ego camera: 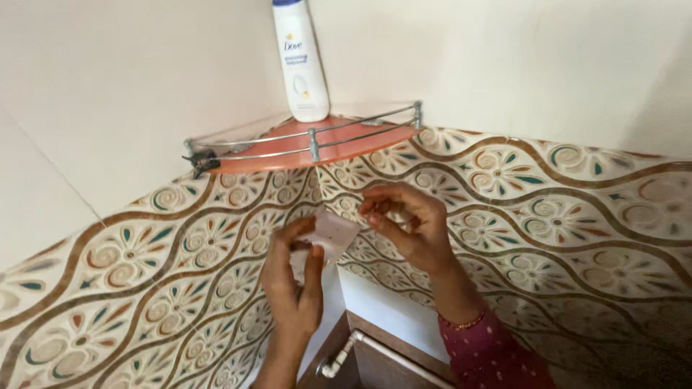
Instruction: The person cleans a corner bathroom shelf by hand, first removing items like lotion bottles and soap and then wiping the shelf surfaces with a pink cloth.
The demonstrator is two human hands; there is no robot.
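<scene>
My left hand (294, 277) grips a small white square wrapper or packet (330, 235) between thumb and fingers, held up in front of a tiled wall corner. Just to its right, my right hand (407, 225) has its fingertips pinched together on something small near the packet's upper edge; what it pinches is too small to tell. A pink patterned sleeve and a bangle cover my right wrist. Above both hands a white bottle (301, 61) stands upright at the back of a pink corner shelf (288, 154) with a metal rail.
Patterned tiles with wavy brown lines (548, 216) cover the lower walls; plain cream wall lies above. Below the hands sit a brown wooden edge and a chrome fitting (337, 360) with a bar. A small dark clip (202, 163) hangs at the shelf's left end.
</scene>
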